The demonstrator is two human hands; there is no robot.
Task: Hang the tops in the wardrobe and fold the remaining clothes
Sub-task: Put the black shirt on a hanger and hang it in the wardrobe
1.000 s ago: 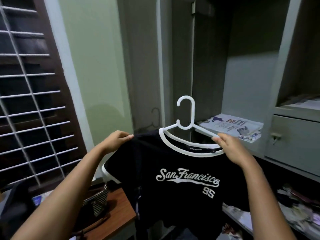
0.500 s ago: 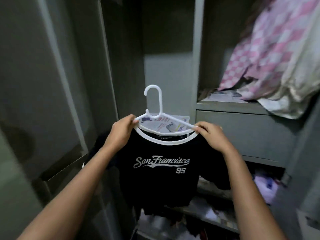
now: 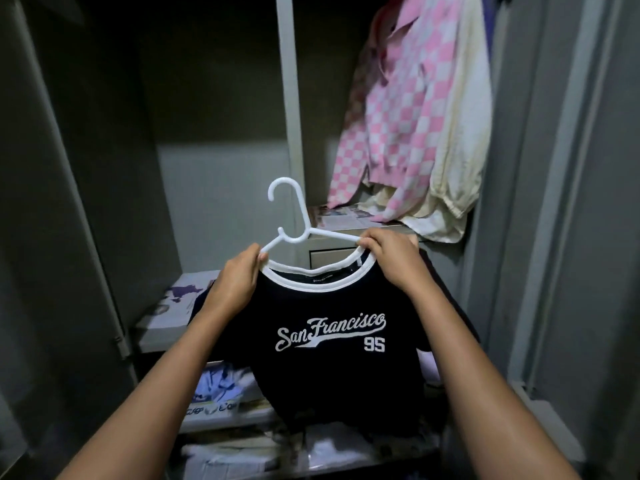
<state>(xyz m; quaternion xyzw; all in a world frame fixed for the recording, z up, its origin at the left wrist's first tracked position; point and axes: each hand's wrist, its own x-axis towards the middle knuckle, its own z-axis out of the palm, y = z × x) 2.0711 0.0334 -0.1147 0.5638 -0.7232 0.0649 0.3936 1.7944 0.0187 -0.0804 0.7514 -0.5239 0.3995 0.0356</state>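
1. At the far left stands the open wardrobe door [image 3: 62, 188], a plain grey panel, with the dark left compartment of the wardrobe [image 3: 287, 109] behind it. No rail shows in this view.
2. Low in that compartment a paper-lined shelf [image 3: 162, 323] runs toward the middle; under it lie pale, blurred items I cannot identify.
3. The left hand [image 3: 233, 285] pinches the left shoulder of the black T-shirt [image 3: 332, 382], its fingers curled round the white-trimmed neckline where this meets the hanger arm.
4. The white plastic hanger [image 3: 294, 233] sits inside the collar, tilted a little, with its hook rising above the hands and curling to the left, free of any support.
5. The shirt hangs in mid-air in front of the middle shelves, near the person, with its "San Francisco 95" print facing the camera.
6. The right hand [image 3: 393, 263] grips the right shoulder in the same way, thumb and fingers closed over collar and hanger arm together.
7. To the far right a pink checked top [image 3: 398, 112] and a cream garment [image 3: 460, 140] already hang, their hems resting on a ledge above a drawer.
8. Handling, as I judge it: the shirt is light and limp, so it will sag and may slide off the smooth hanger arm if tilted. The hanger is stiff and is the better hold; taking it at the neck just below the hook would free the hook for a rail.
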